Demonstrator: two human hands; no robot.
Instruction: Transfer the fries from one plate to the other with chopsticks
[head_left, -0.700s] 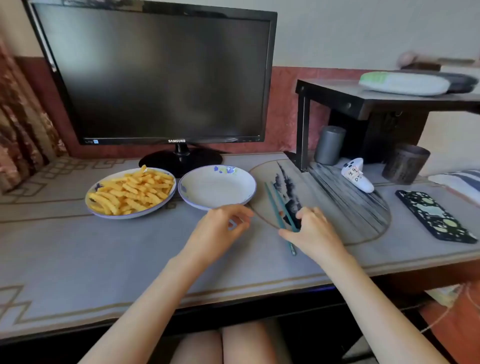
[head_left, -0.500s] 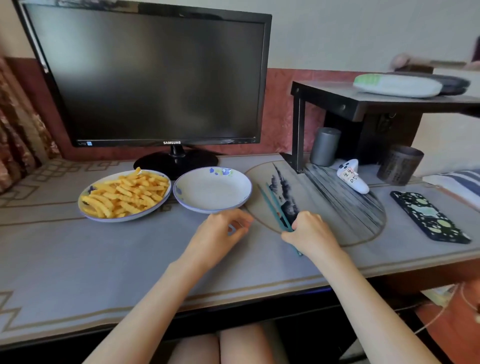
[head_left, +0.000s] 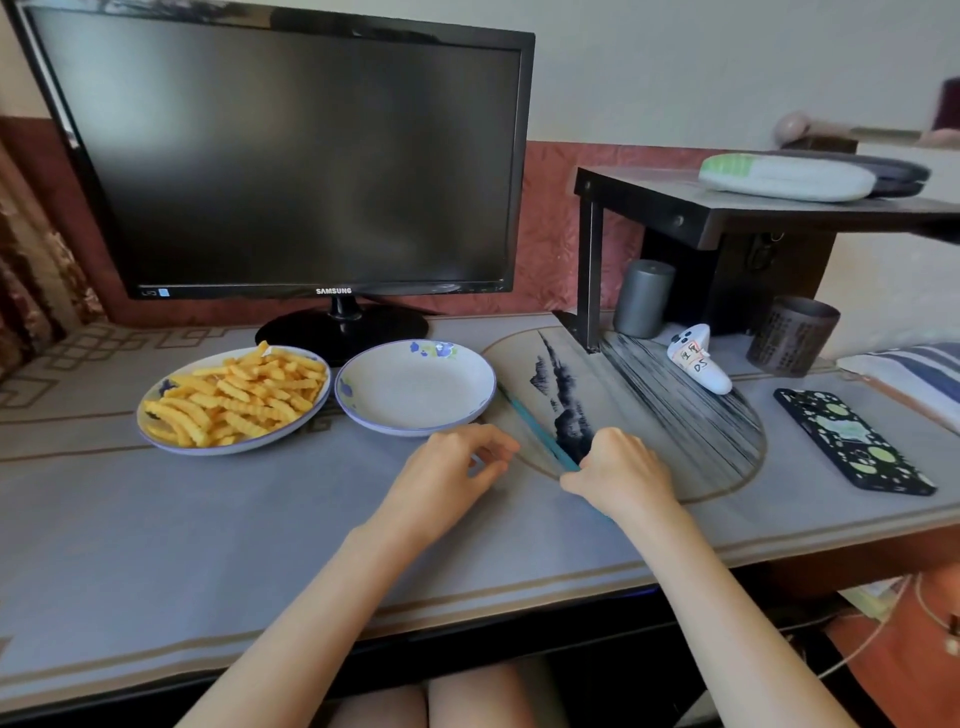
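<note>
A white plate (head_left: 156, 439) at the left holds a heap of crinkle-cut fries (head_left: 239, 395). To its right stands a white plate with blue flowers (head_left: 415, 389), with nothing on it. Teal chopsticks (head_left: 535, 431) lie slanted on the desk mat just right of that plate. My right hand (head_left: 621, 470) is closed over their near end, fingers curled down on them. My left hand (head_left: 447, 473) hovers just below the flowered plate, fingers loosely curled and holding nothing.
A black monitor (head_left: 291, 156) stands behind the plates. At the right are a dark shelf (head_left: 727, 208), a grey cylinder (head_left: 641, 299), a white controller (head_left: 698, 358), a dark cup (head_left: 792, 335) and a phone (head_left: 852, 441). The desk edge (head_left: 467, 608) runs near my arms.
My right hand has closed tighter over the near end of the chopsticks. My left hand stays about where it was. The view has shifted slightly.
</note>
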